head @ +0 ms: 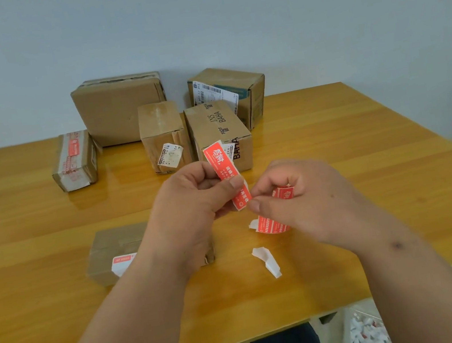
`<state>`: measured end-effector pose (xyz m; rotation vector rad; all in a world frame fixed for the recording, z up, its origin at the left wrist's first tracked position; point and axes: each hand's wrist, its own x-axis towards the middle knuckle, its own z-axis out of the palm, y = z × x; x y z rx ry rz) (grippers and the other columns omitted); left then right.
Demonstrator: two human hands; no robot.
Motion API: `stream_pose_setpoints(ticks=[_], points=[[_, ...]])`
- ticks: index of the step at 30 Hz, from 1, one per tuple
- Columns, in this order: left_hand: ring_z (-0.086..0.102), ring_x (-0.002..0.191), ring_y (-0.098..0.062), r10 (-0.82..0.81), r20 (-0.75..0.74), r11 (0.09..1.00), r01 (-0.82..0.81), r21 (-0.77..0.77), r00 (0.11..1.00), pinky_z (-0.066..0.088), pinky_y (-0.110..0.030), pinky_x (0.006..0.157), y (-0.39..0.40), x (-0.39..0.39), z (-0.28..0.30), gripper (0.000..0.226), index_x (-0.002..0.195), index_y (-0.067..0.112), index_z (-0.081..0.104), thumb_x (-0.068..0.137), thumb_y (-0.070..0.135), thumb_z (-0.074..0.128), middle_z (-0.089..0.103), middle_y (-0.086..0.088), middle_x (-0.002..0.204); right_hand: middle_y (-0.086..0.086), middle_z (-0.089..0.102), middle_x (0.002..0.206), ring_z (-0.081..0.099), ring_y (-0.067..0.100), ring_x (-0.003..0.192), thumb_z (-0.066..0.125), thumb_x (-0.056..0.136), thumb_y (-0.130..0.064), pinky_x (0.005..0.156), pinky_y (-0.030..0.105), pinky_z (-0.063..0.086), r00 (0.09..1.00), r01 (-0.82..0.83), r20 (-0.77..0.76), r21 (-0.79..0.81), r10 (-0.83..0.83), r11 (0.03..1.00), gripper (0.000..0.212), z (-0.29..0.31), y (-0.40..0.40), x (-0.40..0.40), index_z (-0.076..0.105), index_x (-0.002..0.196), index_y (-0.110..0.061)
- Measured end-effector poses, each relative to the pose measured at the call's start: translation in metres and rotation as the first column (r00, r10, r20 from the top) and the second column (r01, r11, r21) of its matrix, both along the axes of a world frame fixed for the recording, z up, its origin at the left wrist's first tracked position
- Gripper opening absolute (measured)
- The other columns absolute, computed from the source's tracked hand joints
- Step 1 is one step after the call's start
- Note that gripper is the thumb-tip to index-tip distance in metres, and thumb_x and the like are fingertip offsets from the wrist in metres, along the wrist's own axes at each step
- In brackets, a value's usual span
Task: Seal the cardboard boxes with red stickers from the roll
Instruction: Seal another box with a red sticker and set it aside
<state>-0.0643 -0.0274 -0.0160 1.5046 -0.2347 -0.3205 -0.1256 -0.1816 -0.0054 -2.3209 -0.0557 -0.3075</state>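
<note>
My left hand (192, 195) pinches the red sticker (226, 174) upright over the table (365, 146), while my right hand (292, 193) curls round the roll (275, 217), thumb at the sticker's foot, probably to free it for the box (118, 251) below.

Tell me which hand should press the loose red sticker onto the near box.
Left. The left hand already pinches the red sticker and hangs right above the near box. The right hand is busy gripping the sticker roll, off to the box's right.
</note>
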Motion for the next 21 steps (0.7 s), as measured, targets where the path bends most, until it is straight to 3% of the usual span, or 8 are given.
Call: stream_pose_setpoints(ticks=[3, 6, 8, 11, 14, 18, 21], points=[[0.069, 0.071, -0.018, 0.019, -0.008, 1.0, -0.019, -0.021, 1.0, 0.051, -0.034, 0.074, 0.004, -0.005, 0.005, 0.037, 0.099, 0.014, 0.064, 0.066, 0.025, 0.076, 0.073, -0.008, 0.078, -0.012, 0.064, 0.08, 0.058, 0.003, 0.079, 0.071, 0.08, -0.029, 0.073, 0.025, 0.039, 1.0, -0.015, 0.004, 0.059, 0.015, 0.998, 0.012, 0.003, 0.007, -0.002, 0.067, 0.069, -0.027], [0.068, 0.08, -0.011, 0.183, 0.112, 0.977, -0.194, 0.093, 0.977, 0.053, -0.03, 0.072, 0.01, -0.009, 0.005, 0.052, 0.112, 0.026, 0.049, 0.07, 0.026, 0.081, 0.071, 0.003, 0.091, -0.011, 0.063, 0.079, 0.056, 0.003, 0.075, 0.069, 0.081, -0.028, 0.066, 0.022, 0.036, 1.0, -0.003, 0.001, 0.066, 0.003, 0.998, 0.013, 0.004, 0.012, -0.003, 0.067, 0.069, -0.026], [0.061, 0.079, -0.008, 0.264, 0.275, 0.938, -0.313, 0.148, 0.924, 0.051, -0.025, 0.068, 0.017, -0.013, 0.007, 0.048, 0.102, 0.031, 0.047, 0.071, 0.028, 0.083, 0.062, 0.006, 0.094, -0.011, 0.062, 0.077, 0.055, 0.003, 0.072, 0.07, 0.081, -0.029, 0.065, 0.022, 0.035, 1.0, 0.02, 0.009, 0.088, -0.021, 0.996, 0.014, 0.003, 0.016, -0.002, 0.067, 0.068, -0.026], [0.061, 0.079, -0.009, 0.142, 0.402, 0.952, -0.236, 0.195, 0.905, 0.052, -0.027, 0.068, 0.024, -0.018, 0.008, 0.023, 0.091, 0.024, 0.06, 0.077, 0.021, 0.079, 0.065, 0.008, 0.086, -0.015, 0.062, 0.076, 0.055, 0.003, 0.073, 0.07, 0.081, -0.031, 0.069, 0.024, 0.035, 0.999, 0.049, 0.005, 0.102, -0.05, 0.994, 0.016, 0.001, 0.021, 0.0, 0.065, 0.067, -0.026], [0.065, 0.081, -0.016, 0.083, 0.403, 0.964, -0.177, 0.201, 0.912, 0.056, -0.038, 0.075, 0.027, -0.021, 0.003, 0.02, 0.088, 0.023, 0.064, 0.078, 0.012, 0.078, 0.069, 0.005, 0.083, -0.015, 0.06, 0.074, 0.053, 0.003, 0.079, 0.07, 0.082, -0.032, 0.07, 0.018, 0.033, 0.999, 0.043, 0.009, 0.064, -0.044, 0.997, 0.018, -0.001, 0.027, 0.001, 0.064, 0.066, -0.026], [0.068, 0.082, -0.016, 0.047, 0.29, 0.985, -0.092, 0.143, 0.956, 0.054, -0.025, 0.073, 0.033, -0.023, 0.002, 0.011, 0.089, 0.018, 0.07, 0.082, 0.01, 0.073, 0.073, 0.001, 0.083, -0.013, 0.061, 0.076, 0.054, -0.001, 0.078, 0.071, 0.082, -0.029, 0.061, 0.008, 0.037, 1.0, 0.02, 0.001, 0.054, -0.02, 0.998, 0.017, -0.001, 0.033, 0.001, 0.064, 0.067, -0.026], [0.071, 0.084, -0.014, -0.008, 0.226, 0.988, -0.027, 0.151, 0.974, 0.055, -0.027, 0.079, 0.038, -0.023, 0.001, 0.008, 0.09, 0.017, 0.074, 0.085, 0.012, 0.07, 0.076, 0.001, 0.084, -0.011, 0.061, 0.079, 0.055, 0.001, 0.08, 0.071, 0.082, -0.029, 0.06, 0.009, 0.036, 1.0, 0.0, -0.011, 0.023, 0.0, 1.0, 0.015, -0.002, 0.035, 0.003, 0.065, 0.069, -0.026]])
